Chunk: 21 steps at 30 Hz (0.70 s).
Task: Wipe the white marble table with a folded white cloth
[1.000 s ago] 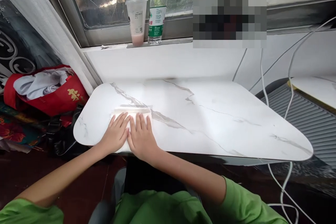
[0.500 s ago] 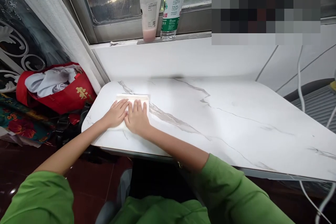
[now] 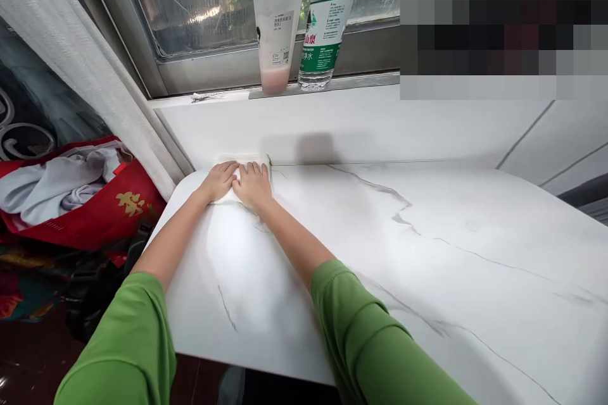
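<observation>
My left hand (image 3: 219, 181) and my right hand (image 3: 253, 186) lie flat, side by side, on a white folded cloth (image 3: 230, 197). Both have their fingers stretched out, with the palms pressing the cloth down. It rests at the back edge of a white marble-patterned table (image 3: 427, 278), where its far side meets the white wall. Most of the cloth is covered by my hands. My arms reach forward across the tabletop.
On the window sill above stand a lidded plastic cup (image 3: 278, 31) with pink liquid and a green-labelled water bottle (image 3: 327, 31). A red bag (image 3: 95, 218) holding pale fabric sits left of the table, beside a white curtain (image 3: 90, 44). The upper right is blurred out.
Both hands have slid the cloth forward, away from me, from the table's left middle to its back edge by the wall. The view has moved closer to the wall.
</observation>
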Tool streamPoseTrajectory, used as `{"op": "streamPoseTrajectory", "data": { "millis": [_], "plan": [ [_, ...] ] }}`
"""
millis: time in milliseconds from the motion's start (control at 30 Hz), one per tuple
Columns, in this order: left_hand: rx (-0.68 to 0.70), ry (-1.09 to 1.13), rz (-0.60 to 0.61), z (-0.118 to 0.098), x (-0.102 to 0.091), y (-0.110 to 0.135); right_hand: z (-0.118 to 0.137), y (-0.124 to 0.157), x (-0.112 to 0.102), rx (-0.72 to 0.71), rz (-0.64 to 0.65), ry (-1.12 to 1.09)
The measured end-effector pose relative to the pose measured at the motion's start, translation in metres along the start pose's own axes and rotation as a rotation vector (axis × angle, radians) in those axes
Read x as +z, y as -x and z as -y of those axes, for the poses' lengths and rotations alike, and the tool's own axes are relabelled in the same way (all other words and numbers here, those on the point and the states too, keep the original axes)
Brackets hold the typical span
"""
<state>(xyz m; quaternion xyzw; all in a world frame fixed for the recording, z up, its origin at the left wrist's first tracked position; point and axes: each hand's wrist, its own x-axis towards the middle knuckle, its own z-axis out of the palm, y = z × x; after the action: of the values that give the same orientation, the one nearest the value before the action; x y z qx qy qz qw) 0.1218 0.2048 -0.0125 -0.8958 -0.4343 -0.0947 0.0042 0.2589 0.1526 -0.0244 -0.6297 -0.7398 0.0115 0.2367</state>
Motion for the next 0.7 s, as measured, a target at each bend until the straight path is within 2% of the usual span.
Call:
{"op": "streamPoseTrajectory", "data": {
  "millis": [200, 367, 533, 700],
  "plan": [
    [0.018, 0.029, -0.021, 0.014, 0.007, -0.013, -0.006, -0.015, 0.006, 0.019, -0.023, -0.016],
    [-0.032, 0.016, -0.008, 0.001, 0.003, -0.002, -0.007, -0.007, 0.001, 0.003, 0.041, -0.023],
    [-0.098, 0.007, 0.055, -0.024, -0.006, 0.026, -0.001, 0.019, -0.013, -0.013, 0.156, 0.010],
    [-0.085, 0.037, 0.068, -0.047, -0.016, 0.078, 0.025, 0.070, -0.023, -0.013, 0.159, 0.006]
  ]
}}
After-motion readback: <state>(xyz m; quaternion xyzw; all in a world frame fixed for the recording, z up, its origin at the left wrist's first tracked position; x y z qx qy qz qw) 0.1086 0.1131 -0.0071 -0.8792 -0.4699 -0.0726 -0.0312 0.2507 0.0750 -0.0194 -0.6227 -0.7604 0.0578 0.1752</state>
